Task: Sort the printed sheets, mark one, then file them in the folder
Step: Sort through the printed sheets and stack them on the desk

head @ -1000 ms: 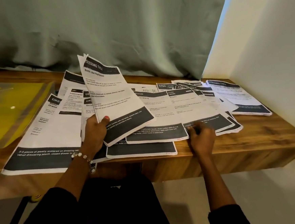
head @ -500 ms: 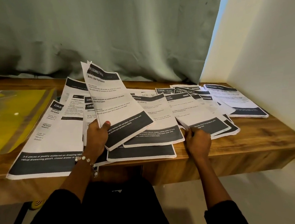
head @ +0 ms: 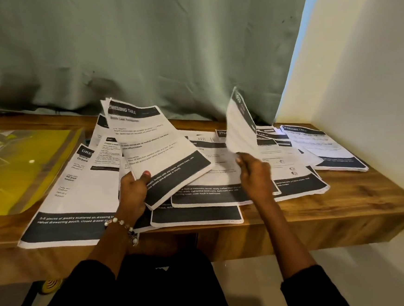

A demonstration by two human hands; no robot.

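Wooden bench (head: 345,204) against green curtain (head: 163,47), cream wall (head: 370,67) at right. Printed sheets (head: 201,215) spread overlapping across most of bench top, white with dark header and footer bands. Big sheet (head: 79,198) at front left, footer text about jewelry, near edge hanging just past bench front. Separate neat stack (head: 329,152) at far right, near wall, headed "DRESSING TABLE". Yellow translucent folder (head: 16,167) flat at left end of bench, just beside the spread, partly out of frame.

Left hand (head: 133,194) clamped on lower left corner of small bundle of sheets (head: 154,144), thumb on top, fingers underneath; bundle lifted and tilted above spread, top page headed "DRESSING TABLE", at least one more page edge visible behind. Beaded bracelet (head: 119,225) on left wrist.

Right hand (head: 254,173) pinching bottom edge of single sheet (head: 240,128), raised nearly upright over middle-right of spread, seen almost edge-on and motion-blurred, text unreadable. Hands apart, each holding own paper, both above bench. Dark sleeves (head: 310,286) and dark clothing in lower frame. Yellow-and-black round object (head: 50,283) on floor under bench left, kind cannot tell.
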